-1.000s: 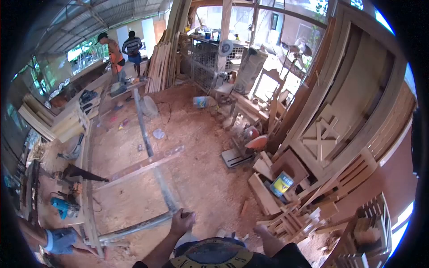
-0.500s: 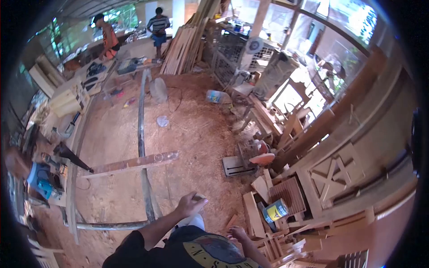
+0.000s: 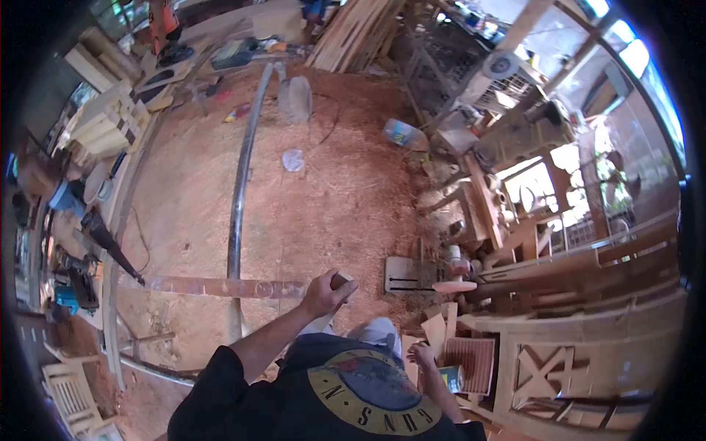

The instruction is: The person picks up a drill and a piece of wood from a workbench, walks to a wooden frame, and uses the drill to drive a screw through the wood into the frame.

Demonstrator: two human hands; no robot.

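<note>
Nearest the body, the right hand (image 3: 422, 356) hangs low just beside a yellow can (image 3: 450, 378) and loose wood offcuts (image 3: 440, 328), and I cannot tell whether its fingers are spread or curled. A little farther out, the left hand (image 3: 326, 292) is closed around a small wooden block (image 3: 342, 279), held above the sawdust floor (image 3: 346, 198) just right of a flat plank (image 3: 220, 287). Beyond them a long metal pipe (image 3: 239, 195) runs away toward the far stacked boards (image 3: 360, 29), with a plastic bottle (image 3: 401, 134) to the right and a long bench (image 3: 112, 242) on the left.
</note>
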